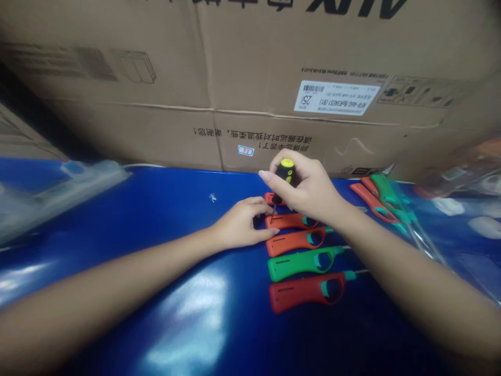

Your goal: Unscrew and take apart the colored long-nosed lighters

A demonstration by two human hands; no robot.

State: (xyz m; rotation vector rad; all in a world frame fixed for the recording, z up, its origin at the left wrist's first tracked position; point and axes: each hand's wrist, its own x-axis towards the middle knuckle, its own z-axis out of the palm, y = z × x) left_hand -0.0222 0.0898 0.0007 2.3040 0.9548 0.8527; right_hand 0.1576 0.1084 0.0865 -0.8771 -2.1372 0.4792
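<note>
My right hand [307, 183] is wrapped round a black and yellow screwdriver [287, 166], its shaft pointing down at the handle end of an orange lighter [287, 221]. Thumb and fingers of my left hand [245, 224] close on the end of that same lighter. Beyond it a red lighter [270, 198] is partly hidden by my right hand. Nearer to me lie another orange lighter [289, 242], a green lighter [297, 263] and a dark red lighter [297, 292], side by side with their nozzles to the right.
A large cardboard box [156, 125] stands along the back of the blue table [129, 219]. More orange and green lighters [376, 201] lie at the right, beside clear plastic bags [469, 209]. Another plastic bag [58, 193] is at the left.
</note>
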